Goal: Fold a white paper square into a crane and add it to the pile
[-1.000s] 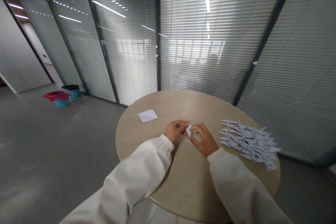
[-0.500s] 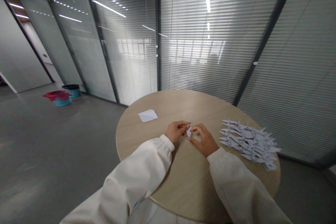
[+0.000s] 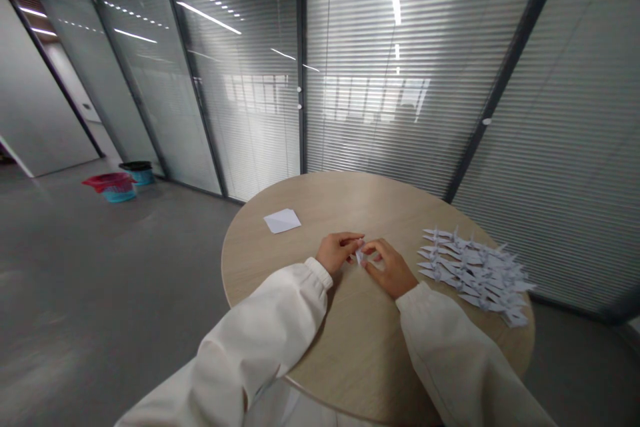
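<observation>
Between my two hands, above the middle of the round wooden table, is a small piece of folded white paper. My left hand pinches its left side, with the fingers partly covering it. From the right, my right hand closes thumb and fingers on the same paper. Most of the paper's shape is hidden by the fingertips. On the table's right side lie several rows of folded white paper cranes, close together. A flat stack of white paper sheets rests at the table's far left.
Behind the table runs a glass partition with blinds and dark frames. On the floor at the left stand a blue bin with a red liner and another with a black liner.
My right thumb and fingers have drawn together onto the folded paper, where they were more apart. My left hand stays almost in place; the cranes and sheets have not moved.
</observation>
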Demonstrator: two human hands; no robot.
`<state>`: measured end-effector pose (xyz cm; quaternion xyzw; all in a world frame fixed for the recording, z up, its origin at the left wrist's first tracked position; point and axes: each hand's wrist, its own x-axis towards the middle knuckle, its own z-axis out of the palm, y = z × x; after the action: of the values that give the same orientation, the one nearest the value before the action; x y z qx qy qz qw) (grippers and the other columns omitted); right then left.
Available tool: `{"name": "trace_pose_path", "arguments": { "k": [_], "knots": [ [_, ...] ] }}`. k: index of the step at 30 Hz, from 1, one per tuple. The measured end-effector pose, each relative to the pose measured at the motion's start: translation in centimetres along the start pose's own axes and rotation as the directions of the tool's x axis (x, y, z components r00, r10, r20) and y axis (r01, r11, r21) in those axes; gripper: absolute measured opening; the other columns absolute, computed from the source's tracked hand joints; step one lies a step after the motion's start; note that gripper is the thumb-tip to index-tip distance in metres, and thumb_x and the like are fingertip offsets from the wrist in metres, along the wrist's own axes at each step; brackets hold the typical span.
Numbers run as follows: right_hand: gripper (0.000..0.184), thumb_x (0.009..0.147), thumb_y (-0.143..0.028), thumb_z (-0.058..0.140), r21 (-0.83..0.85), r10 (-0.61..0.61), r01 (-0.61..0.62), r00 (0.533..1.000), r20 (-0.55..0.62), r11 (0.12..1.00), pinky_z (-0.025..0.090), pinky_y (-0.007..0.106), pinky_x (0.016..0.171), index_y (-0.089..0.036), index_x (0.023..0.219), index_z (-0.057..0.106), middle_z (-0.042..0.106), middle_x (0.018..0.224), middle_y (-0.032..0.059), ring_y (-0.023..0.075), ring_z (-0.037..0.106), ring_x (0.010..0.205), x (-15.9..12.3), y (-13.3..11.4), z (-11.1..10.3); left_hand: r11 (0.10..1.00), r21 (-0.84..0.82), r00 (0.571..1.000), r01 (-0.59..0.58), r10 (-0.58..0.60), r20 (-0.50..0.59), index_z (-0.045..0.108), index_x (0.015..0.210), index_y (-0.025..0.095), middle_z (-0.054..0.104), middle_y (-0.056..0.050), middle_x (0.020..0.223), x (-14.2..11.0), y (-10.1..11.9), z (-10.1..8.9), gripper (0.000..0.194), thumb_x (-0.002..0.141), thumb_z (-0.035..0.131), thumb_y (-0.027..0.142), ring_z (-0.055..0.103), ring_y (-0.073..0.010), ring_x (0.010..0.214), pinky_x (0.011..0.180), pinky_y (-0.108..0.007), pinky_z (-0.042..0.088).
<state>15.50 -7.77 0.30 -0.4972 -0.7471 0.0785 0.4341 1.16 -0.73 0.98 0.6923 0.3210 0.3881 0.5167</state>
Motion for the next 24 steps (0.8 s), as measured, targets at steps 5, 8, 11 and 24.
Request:
{"name": "trace_pose_path", "arguments": {
  "k": [5, 8, 11, 24],
  "knots": [
    [0.01, 0.078, -0.022, 0.047, 0.022, 0.02, -0.019, 0.999, -0.029, 1.0, 0.047, 0.026, 0.066, -0.021, 0.084, 0.055, 0.058, 0.083, 0.0026, 0.0143, 0.056, 0.074, 0.06, -0.19, -0.24, 1.0, 0.012, 1.0, -0.013, 0.012, 0.013, 0.065, 0.099, 0.009, 0.062, -0.005, 0.067, -0.12, 0.17, 0.03, 0.048, 0.068, 0.059, 0.046, 0.049, -0.009, 0.051, 0.042, -0.018, 0.041],
    [0.014, 0.081, -0.023, 0.043, 0.005, 0.017, -0.017, 0.998, -0.061, 1.0, 0.047, 0.025, 0.065, -0.02, 0.08, 0.057, 0.059, 0.078, 0.0029, 0.0144, 0.056, 0.072, 0.14, -0.26, -0.47, 1.0, 0.017, 1.0, 0.002, -0.003, 0.025, 0.066, 0.098, 0.009, 0.062, -0.004, 0.067, -0.22, 0.35, 0.08, 0.05, 0.068, 0.058, 0.05, 0.048, -0.0093, 0.052, 0.042, -0.018, 0.041],
    [0.017, 0.082, -0.026, 0.041, -0.018, 0.035, -0.037, 0.994, -0.102, 0.999, 0.047, 0.024, 0.063, -0.02, 0.078, 0.057, 0.06, 0.076, 0.0032, 0.0146, 0.056, 0.071, 0.21, -0.13, -0.65, 1.0, 0.019, 0.999, 0.007, -0.008, 0.054, 0.065, 0.099, 0.01, 0.061, -0.004, 0.066, -0.28, 0.46, 0.12, 0.052, 0.067, 0.058, 0.05, 0.048, -0.0097, 0.053, 0.043, -0.019, 0.04],
    [0.019, 0.084, -0.032, 0.041, -0.056, 0.092, -0.106, 0.971, -0.22, 0.993, 0.045, 0.024, 0.06, -0.019, 0.08, 0.053, 0.058, 0.079, 0.0041, 0.015, 0.055, 0.071, 0.26, 0.39, -0.6, 0.996, 0.068, 0.986, -0.063, 0.052, 0.155, 0.067, 0.096, 0.011, 0.067, -0.007, 0.079, -0.37, -0.17, -0.08, 0.04, 0.068, 0.063, 0.039, 0.056, -0.0143, 0.066, 0.063, -0.024, 0.041]
  ]
}}
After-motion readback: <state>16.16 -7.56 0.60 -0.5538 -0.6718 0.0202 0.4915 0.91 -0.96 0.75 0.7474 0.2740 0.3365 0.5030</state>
